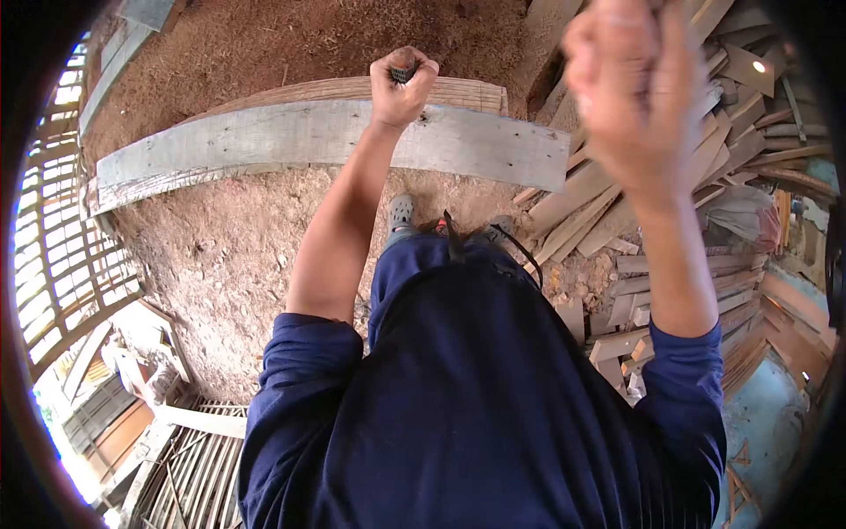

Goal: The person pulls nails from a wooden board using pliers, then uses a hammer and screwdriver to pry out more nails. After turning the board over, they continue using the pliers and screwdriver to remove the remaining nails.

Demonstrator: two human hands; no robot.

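I see the weathered grey plank (pixel 264 137) lying with its long axis roughly nine to three o'clock, bowed in my view. My left hand (pixel 405 93) is nearer, in line with its upper edge, fist closed round a dark, ridged object (pixel 403 74); I cannot tell whether it touches the wood. From my blurred right hand (pixel 633 97), fingers seemingly curled, contents unclear, the plank's near end sits toward seven-thirty.

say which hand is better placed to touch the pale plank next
Probably the left hand: it overlaps the pale plank in this view, though it grips something dark. The right hand is blurred and shows beyond the plank's right end, before the wood pile.
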